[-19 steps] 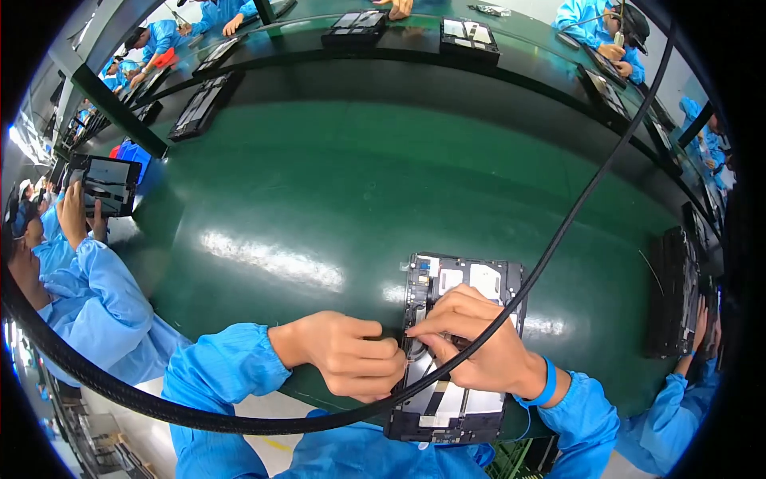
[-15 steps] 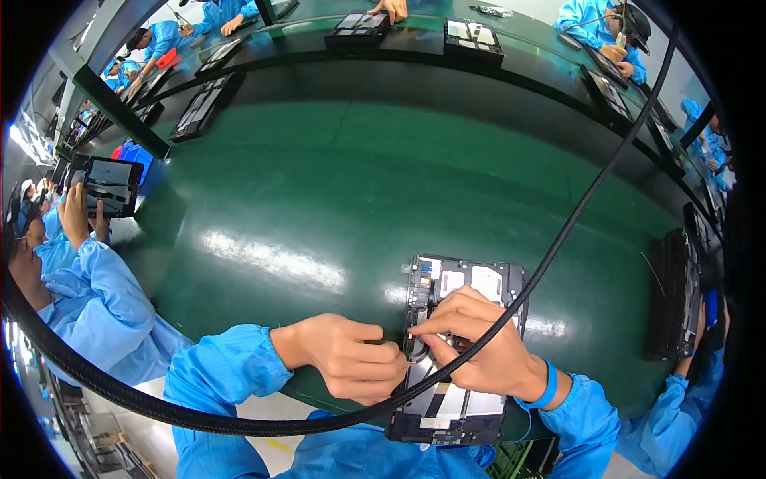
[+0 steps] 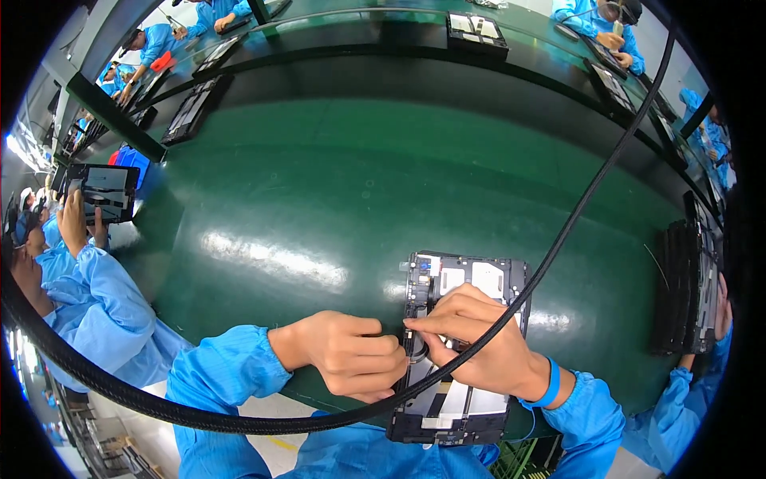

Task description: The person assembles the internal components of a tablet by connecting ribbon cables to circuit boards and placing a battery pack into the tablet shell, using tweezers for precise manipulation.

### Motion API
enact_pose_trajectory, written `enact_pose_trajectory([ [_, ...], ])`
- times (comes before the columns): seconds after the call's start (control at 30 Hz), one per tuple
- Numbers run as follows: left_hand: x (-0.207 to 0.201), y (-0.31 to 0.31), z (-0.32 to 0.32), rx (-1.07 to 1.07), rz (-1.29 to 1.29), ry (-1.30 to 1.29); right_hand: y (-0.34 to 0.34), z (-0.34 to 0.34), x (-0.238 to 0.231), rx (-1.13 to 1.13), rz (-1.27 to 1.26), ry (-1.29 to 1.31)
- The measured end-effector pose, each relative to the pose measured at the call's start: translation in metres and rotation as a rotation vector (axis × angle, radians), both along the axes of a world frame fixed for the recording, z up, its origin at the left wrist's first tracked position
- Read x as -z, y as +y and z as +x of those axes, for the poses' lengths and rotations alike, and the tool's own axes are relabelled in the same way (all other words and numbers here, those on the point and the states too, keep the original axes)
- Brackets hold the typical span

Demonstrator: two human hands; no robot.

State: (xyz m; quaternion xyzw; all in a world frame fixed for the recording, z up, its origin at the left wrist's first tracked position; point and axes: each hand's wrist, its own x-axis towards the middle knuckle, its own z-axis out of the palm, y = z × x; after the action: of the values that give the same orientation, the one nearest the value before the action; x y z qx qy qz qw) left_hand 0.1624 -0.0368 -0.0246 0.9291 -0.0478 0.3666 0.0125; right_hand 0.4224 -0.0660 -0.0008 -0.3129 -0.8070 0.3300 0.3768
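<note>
An opened tablet-like device (image 3: 472,279) lies on the green tabletop in front of me, its dark frame showing silver-white plates and black strips. My right hand (image 3: 487,343) is over its middle, thumb and forefinger closed near a small part at the device's left edge. Whether something tiny sits between those fingertips is hidden. Curled shut beside the same left edge, my left hand (image 3: 343,355) has its fingertips turned toward the device; what they hold, if anything, cannot be seen. A blue band (image 3: 550,383) circles my right wrist.
A thick black cable (image 3: 590,191) arcs across the view, passing in front of my right hand. Stacked dark devices (image 3: 682,287) stand at the right, near a co-worker's hand. At left a co-worker holds another device (image 3: 108,194). More devices (image 3: 477,36) sit on the far raised ledge.
My right fingertips have shifted very slightly left and up along the device's edge. On the far ledge, one device and a person's hand are gone. At right, a device by the stack has moved nearer.
</note>
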Motion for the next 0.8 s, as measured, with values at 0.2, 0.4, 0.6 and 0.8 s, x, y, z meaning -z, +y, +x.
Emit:
enact_pose_trajectory([
  [0.2,-0.0038,-0.0005,-0.0028,-0.001,0.013,0.001,0.0015,-0.0015,-0.0042,0.015,-0.002,-0.027],
  [0.4,0.0027,0.0021,0.0005,0.003,-0.017,-0.008,0.0016,0.0000,-0.0018,0.022,-0.009,-0.041],
  [0.6,0.0036,0.0028,0.0020,-0.001,-0.098,-0.032,0.0017,0.0000,-0.0034,0.021,-0.021,-0.038],
  [0.8,0.0042,0.0033,0.0046,0.041,-0.019,-0.063,0.0044,-0.0010,-0.0038,0.015,-0.027,-0.029],
])
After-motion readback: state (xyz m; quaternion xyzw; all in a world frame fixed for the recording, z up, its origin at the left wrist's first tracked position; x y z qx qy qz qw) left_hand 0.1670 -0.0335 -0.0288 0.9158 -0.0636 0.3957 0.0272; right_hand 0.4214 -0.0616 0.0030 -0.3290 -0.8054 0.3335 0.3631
